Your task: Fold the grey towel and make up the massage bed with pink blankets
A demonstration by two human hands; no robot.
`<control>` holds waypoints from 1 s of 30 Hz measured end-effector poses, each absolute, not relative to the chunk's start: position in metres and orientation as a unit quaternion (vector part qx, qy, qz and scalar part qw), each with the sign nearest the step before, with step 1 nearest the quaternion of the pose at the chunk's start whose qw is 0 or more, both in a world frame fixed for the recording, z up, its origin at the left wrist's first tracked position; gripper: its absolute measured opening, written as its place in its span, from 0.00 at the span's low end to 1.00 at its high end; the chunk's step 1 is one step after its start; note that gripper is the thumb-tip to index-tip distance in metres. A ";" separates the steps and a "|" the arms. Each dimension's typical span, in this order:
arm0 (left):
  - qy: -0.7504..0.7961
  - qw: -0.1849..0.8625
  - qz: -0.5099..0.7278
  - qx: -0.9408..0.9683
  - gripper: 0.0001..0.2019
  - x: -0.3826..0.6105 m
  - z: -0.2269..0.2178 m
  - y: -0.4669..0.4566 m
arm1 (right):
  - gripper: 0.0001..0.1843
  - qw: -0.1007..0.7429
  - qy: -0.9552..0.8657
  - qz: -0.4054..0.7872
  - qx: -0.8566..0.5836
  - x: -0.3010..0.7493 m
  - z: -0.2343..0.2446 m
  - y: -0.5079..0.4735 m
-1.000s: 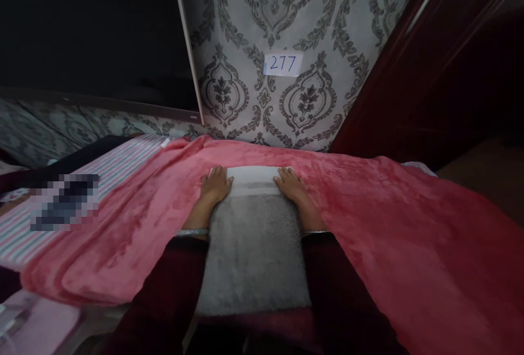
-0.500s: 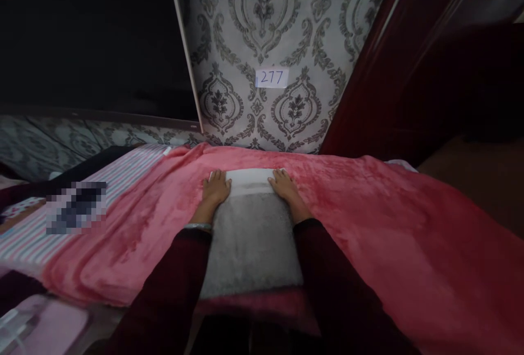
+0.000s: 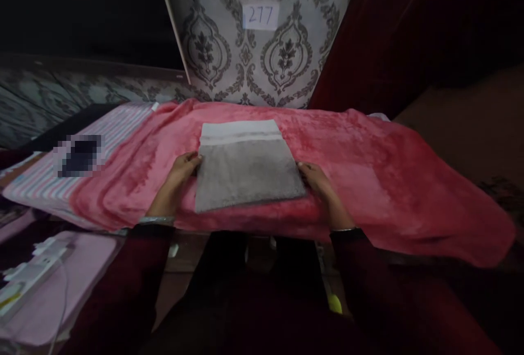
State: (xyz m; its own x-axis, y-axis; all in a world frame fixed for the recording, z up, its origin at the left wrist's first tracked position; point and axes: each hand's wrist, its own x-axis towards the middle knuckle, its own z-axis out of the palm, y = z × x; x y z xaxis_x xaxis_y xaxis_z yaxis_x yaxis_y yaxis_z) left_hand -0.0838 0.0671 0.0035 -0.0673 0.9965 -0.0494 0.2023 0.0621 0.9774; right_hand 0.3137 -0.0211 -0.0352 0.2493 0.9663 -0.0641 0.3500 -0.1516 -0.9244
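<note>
A grey towel (image 3: 245,172) with a pale band across its far end lies as a flat rectangle on the red plush blanket (image 3: 368,180). Its front edge runs slightly aslant. My left hand (image 3: 185,169) is at the towel's left edge, thumb and fingers closed on the border. At the opposite side my right hand (image 3: 315,177) has its fingers closed on the right edge, a bit nearer to me. The undersides of the fingers are partly hidden at both edges.
To the left is a striped cloth (image 3: 36,191) with a blurred-out dark object (image 3: 81,155). A white power strip (image 3: 30,276) rests on a pink surface (image 3: 82,267). Behind are a large black screen (image 3: 82,16) and a wall label (image 3: 261,15) reading 277.
Both hands have come back from the far pale end to the towel's side edges and moved apart. My view has tilted downward.
</note>
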 end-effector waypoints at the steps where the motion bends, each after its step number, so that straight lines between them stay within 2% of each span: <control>1: 0.569 0.476 0.447 0.499 0.25 -0.086 0.001 0.054 | 0.24 0.441 -0.472 0.393 -0.655 0.315 -0.039 -0.031; 8: 0.550 0.524 0.434 0.484 0.19 -0.078 -0.002 0.008 | 0.16 0.481 -0.422 0.467 -0.611 0.306 -0.036 -0.061; 17: 0.571 0.467 0.452 0.501 0.14 -0.071 -0.011 0.009 | 0.11 0.475 -0.396 0.468 -0.631 0.293 -0.030 -0.066; 25: 0.574 0.447 0.457 0.512 0.15 -0.072 -0.012 0.008 | 0.16 0.493 -0.380 0.463 -0.631 0.292 -0.027 -0.070; 28: 0.572 0.444 0.464 0.510 0.19 -0.073 -0.014 0.008 | 0.21 0.508 -0.352 0.473 -0.628 0.290 -0.025 -0.070; 30: 0.567 0.443 0.467 0.514 0.23 -0.073 -0.016 0.009 | 0.18 0.507 -0.360 0.471 -0.626 0.289 -0.026 -0.070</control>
